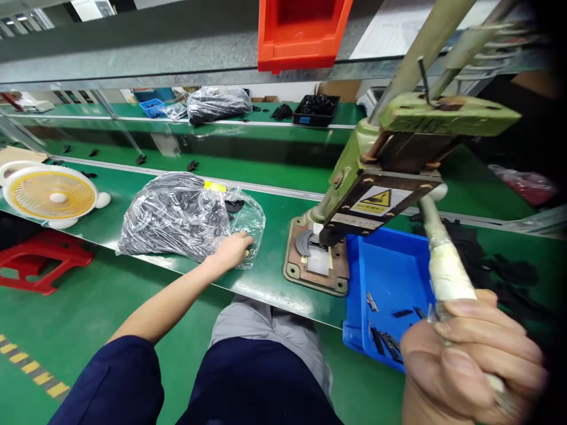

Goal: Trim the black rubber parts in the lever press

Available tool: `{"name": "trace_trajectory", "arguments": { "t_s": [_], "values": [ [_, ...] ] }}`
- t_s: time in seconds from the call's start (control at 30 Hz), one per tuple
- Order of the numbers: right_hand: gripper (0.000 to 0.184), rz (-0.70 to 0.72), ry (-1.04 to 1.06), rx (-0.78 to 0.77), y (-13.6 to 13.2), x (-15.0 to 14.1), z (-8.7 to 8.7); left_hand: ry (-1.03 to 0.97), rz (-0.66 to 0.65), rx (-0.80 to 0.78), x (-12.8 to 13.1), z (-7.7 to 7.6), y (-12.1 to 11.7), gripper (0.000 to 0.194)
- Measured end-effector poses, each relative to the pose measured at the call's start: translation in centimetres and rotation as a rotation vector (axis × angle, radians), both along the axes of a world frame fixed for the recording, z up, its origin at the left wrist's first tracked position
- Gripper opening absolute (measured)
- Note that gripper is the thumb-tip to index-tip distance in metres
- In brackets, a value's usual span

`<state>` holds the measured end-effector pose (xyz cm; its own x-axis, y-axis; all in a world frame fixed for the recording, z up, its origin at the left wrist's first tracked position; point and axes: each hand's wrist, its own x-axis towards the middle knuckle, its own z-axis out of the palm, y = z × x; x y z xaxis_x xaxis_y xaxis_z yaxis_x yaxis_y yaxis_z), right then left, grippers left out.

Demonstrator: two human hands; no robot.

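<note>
My right hand (473, 354) is wrapped round the taped lever (449, 268) of a green hand press (354, 159). Beneath the press head, a curved dark grey part (303, 242) sits on the base plate (295, 271), beside a pale metal block (318, 261). My left hand (233, 250) is at the mouth of a clear plastic bag (177, 215) packed with dark grey parts. Its fingers are bent and closed on the loose plastic; their tips are partly hidden. A black part (234, 205) shows inside the bag's open end.
A blue bin (394, 265) with several small black pieces stands right of the press base. Dark parts (514, 265) lie farther right. A fan (51, 195) rests at the left, above a red stool (44, 260). An orange bin (305, 35) sits on the overhead shelf.
</note>
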<state>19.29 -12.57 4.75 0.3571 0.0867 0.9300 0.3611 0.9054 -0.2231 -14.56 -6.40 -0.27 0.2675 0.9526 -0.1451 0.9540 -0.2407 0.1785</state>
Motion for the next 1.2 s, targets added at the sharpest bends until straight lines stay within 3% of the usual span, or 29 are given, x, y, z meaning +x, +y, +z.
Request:
{"name": "trace_trajectory", "arguments": {
  "t_s": [0.13,0.27,0.47,0.73,0.93,1.07,1.13,1.2],
  "values": [
    [0.035,0.016,-0.031,-0.001,-0.4,0.0,0.4,-0.151,-0.007,0.095,0.4,-0.8,3.5,0.031],
    [0.031,-0.001,0.005,-0.072,-0.9,0.1,0.3,-0.286,0.032,0.148,-0.9,-0.7,5.6,0.034],
    [0.038,-0.014,0.007,0.037,0.2,0.2,0.1,-0.232,0.17,0.199,-3.3,-0.7,4.6,0.032],
    [0.035,-0.005,0.014,0.001,-0.2,-0.1,0.4,0.009,0.146,0.115,-1.8,-1.2,4.2,0.027],
    [0.03,-0.022,0.039,-0.047,-0.9,-0.7,0.7,0.083,0.146,0.158,-1.6,-1.1,4.7,0.025],
    [0.024,-0.022,0.024,-0.061,-1.0,-0.5,0.8,-0.081,0.325,0.215,-2.4,-1.1,5.1,0.023],
    [0.021,-0.029,0.013,-0.089,-1.1,-0.4,0.8,-0.316,0.487,0.197,-2.7,-1.0,5.5,0.017],
    [0.018,-0.031,0.01,-0.114,-1.2,-0.4,0.8,-0.68,0.646,0.126,-2.3,-0.9,5.9,0.008]
  ]
}}
